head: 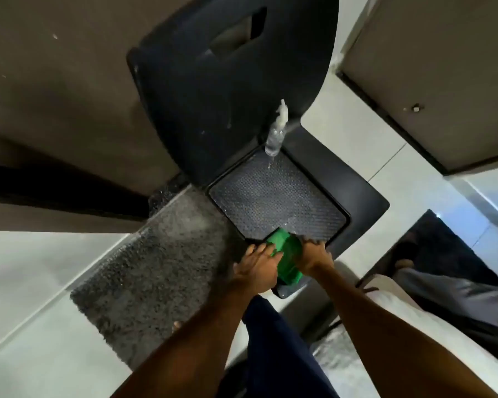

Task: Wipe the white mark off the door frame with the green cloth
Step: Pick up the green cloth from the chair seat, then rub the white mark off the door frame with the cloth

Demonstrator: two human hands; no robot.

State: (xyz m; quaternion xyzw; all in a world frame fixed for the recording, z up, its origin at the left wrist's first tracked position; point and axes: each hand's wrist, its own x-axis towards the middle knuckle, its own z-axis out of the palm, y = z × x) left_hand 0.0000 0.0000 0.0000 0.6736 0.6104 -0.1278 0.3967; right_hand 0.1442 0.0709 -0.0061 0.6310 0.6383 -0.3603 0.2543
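Observation:
A green cloth (pixel 285 258) lies folded at the near edge of a black chair's seat (pixel 276 196). My left hand (pixel 259 268) rests on the cloth's left side with fingers laid over it. My right hand (pixel 311 254) presses on its right side, fingers spread onto the seat. Both hands touch the cloth. The brown door (pixel 69 96) and its frame (pixel 55 182) stand at the left; a small white speck (pixel 55 36) shows high on the door.
A clear spray bottle (pixel 276 130) stands at the back of the seat against the chair's backrest (pixel 233 81). A grey floor mat (pixel 156 268) lies left of the chair. Another brown door (pixel 431 81) is at the right. A seated person's legs (pixel 443 282) are at the right.

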